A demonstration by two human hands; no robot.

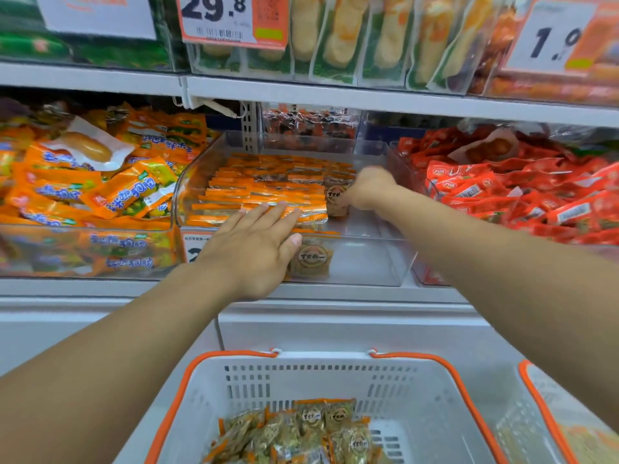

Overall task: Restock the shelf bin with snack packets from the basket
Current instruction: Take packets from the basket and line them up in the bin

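Standing a snack packet (336,202) upright in the right hand (370,190) grip | packet rows (268,192) just left | bin (368,259) floor bare right | left hand (258,244) flat, wide

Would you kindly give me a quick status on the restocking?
Left hand flat on packet rows. Right hand placing packet in clear bin. Basket still holds packets. Nothing blocking.

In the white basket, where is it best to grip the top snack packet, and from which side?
Probably pinch the orange sealed top edge of the top snack packet from above: it lies flat on the pile in the basket, label up, its edge exposed.
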